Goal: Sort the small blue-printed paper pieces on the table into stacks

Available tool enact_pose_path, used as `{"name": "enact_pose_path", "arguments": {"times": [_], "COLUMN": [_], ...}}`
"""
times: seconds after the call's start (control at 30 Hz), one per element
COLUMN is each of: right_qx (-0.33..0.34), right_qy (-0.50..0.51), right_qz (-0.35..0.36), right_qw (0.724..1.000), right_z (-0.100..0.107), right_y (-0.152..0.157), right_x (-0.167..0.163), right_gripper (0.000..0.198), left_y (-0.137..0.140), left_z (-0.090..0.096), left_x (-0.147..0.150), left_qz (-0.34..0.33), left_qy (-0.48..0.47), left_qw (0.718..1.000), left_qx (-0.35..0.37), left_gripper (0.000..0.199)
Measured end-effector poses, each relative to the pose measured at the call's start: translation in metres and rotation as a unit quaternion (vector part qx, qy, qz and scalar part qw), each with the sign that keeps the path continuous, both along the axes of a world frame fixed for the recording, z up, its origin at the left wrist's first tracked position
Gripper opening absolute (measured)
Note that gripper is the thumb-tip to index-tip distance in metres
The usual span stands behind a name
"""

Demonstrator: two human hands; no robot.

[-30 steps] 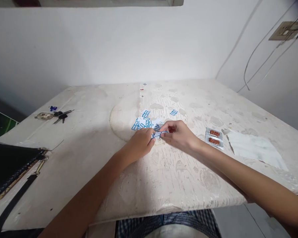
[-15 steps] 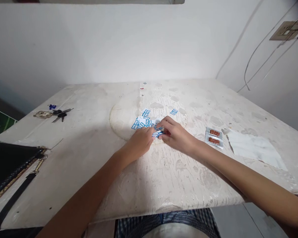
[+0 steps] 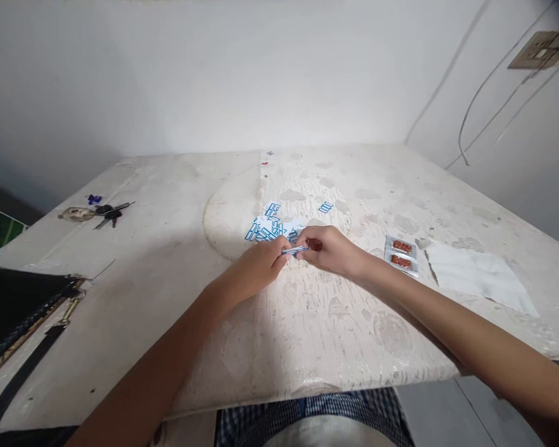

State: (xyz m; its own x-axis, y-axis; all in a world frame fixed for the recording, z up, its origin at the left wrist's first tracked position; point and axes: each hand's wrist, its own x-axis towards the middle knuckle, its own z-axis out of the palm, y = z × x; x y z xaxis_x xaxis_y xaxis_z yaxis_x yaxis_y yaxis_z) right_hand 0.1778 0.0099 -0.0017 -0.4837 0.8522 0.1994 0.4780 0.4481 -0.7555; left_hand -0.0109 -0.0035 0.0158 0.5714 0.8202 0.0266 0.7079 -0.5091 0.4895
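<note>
Between my two hands is a small stack of white paper pieces with blue print [image 3: 295, 250], seen nearly edge-on. My left hand [image 3: 261, 257] pinches its left end between thumb and fingers. On its right end, my right hand [image 3: 328, 249] closes with thumb and index finger. Just beyond my hands lies a loose pile of similar blue-and-white pieces [image 3: 266, 228], partly hidden by my fingers. One separate blue-lined piece [image 3: 325, 207] rests to the right of the pile.
A blister pack with two reddish-brown tablets [image 3: 401, 254] and a white cloth or paper [image 3: 482, 276] lie at right. Keys [image 3: 109, 214] sit at left, above a black bag [image 3: 23, 316] with a strap. Loose wires [image 3: 466, 124] hang along the right wall.
My hands have brought the pieces together into a stack now turned nearly edge-on, with both hands gripping its ends. The camera view has shifted slightly.
</note>
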Motion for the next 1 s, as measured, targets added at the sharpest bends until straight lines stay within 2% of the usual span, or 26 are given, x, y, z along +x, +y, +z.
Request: {"name": "enact_pose_path", "arguments": {"times": [0.13, 0.33, 0.53, 1.0], "right_qx": [-0.032, -0.033, -0.014, -0.045], "right_qy": [0.027, 0.021, -0.009, -0.005], "right_qz": [0.001, 0.003, -0.003, 0.009], "right_qw": [0.999, 0.999, 1.000, 0.999], "right_z": [-0.0004, 0.0000, 0.0033, 0.0088], "right_y": [0.0005, 0.0011, -0.0020, -0.0043], "right_x": [-0.0006, -0.0001, -0.0015, -0.0010], "right_gripper": [0.009, 0.010, 0.010, 0.015], "left_y": [0.0021, 0.0022, 0.0006, 0.0002], "left_z": [-0.0040, -0.0053, -0.0051, -0.0056], "left_x": [0.0008, 0.0018, 0.0041, 0.0053], "left_qz": [0.011, 0.022, 0.015, 0.033], "left_qy": [-0.015, -0.009, 0.016, 0.014], "left_qw": [1.000, 1.000, 0.999, 0.999], "left_qx": [-0.002, 0.004, 0.030, 0.030], "left_gripper": [0.016, 0.011, 0.016, 0.024]}}
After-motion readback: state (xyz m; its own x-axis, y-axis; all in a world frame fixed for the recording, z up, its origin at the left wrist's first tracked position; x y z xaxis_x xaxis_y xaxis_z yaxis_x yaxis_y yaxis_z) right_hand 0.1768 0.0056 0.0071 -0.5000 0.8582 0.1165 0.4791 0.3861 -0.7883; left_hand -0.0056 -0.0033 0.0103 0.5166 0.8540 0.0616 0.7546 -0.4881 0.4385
